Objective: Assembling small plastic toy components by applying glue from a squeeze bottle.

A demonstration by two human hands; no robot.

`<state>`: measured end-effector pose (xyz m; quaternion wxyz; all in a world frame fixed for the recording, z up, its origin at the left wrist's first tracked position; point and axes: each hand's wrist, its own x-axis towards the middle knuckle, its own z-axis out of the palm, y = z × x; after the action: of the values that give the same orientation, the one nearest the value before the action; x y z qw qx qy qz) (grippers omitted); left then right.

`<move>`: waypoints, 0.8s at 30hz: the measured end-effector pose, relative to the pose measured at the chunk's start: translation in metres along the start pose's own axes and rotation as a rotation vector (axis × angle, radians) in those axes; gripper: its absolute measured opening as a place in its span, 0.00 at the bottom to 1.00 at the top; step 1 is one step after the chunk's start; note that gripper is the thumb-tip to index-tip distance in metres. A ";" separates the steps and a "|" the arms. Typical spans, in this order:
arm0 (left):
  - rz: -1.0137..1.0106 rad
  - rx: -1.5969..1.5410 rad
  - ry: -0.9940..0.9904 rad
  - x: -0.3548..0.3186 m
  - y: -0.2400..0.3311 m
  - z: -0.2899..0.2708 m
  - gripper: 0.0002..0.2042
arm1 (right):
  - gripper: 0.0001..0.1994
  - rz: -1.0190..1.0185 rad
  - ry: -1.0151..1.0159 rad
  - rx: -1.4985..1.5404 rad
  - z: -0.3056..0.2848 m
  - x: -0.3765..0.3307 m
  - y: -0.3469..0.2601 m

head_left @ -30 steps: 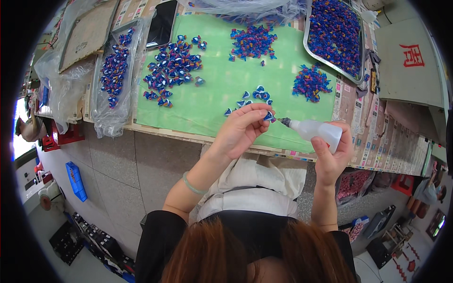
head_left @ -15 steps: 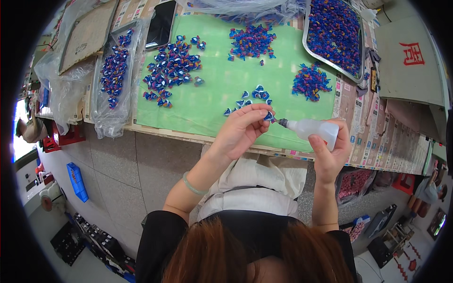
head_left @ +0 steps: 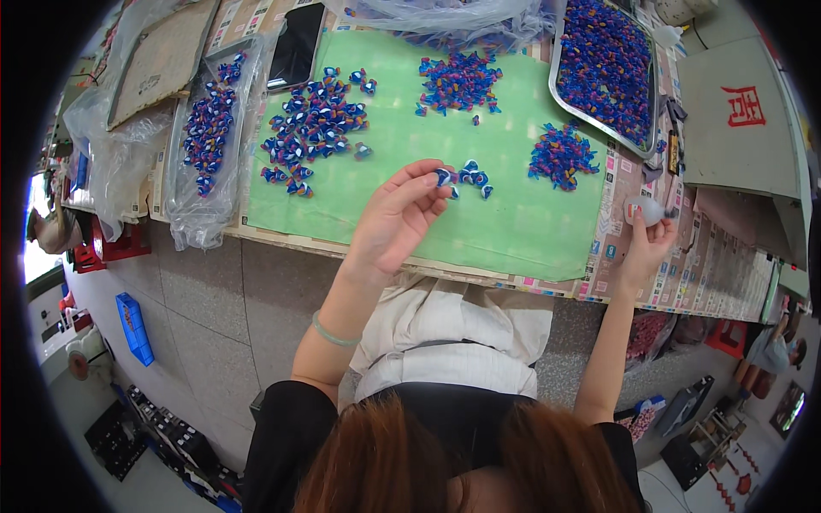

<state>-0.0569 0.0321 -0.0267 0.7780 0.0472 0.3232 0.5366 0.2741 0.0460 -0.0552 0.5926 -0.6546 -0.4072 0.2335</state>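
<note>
Over the green mat, my left hand pinches a small blue-and-white plastic piece between thumb and fingertips. Just beyond it lies a small cluster of similar blue-and-white pieces. Out to the right, my right hand has its fingers on a translucent white squeeze bottle, which lies tilted at the patterned tabletop with its dark tip toward the right. A larger group of blue-and-white pieces covers the mat's left part. Blue, purple and orange pieces form one pile at the back and another at the right.
A metal tray heaped with small coloured pieces stands at the back right. On the left are a plastic-lined tray of pieces, a black phone and a worn board. A grey box borders the right side.
My right hand has carried the bottle away from the piece, out to the right and down toward the tabletop. The left hand has shifted left and farther forward, still holding its piece.
</note>
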 end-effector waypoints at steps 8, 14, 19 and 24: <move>0.065 -0.024 0.038 -0.003 0.009 -0.016 0.10 | 0.07 -0.342 -0.412 -0.250 0.081 -0.038 -0.067; 0.026 -0.065 0.027 -0.008 0.006 -0.010 0.10 | 0.08 -0.641 -0.786 -0.407 0.178 -0.015 -0.043; 0.044 -0.063 0.039 -0.008 0.007 -0.015 0.10 | 0.07 -0.682 -0.789 -0.299 0.183 -0.026 -0.048; 0.047 -0.010 0.040 -0.005 0.000 -0.006 0.09 | 0.06 0.276 -0.892 0.149 0.142 -0.056 -0.092</move>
<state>-0.0614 0.0260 -0.0295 0.7589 0.0399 0.3348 0.5571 0.1069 0.0803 -0.0031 0.3687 -0.4941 -0.5132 0.5971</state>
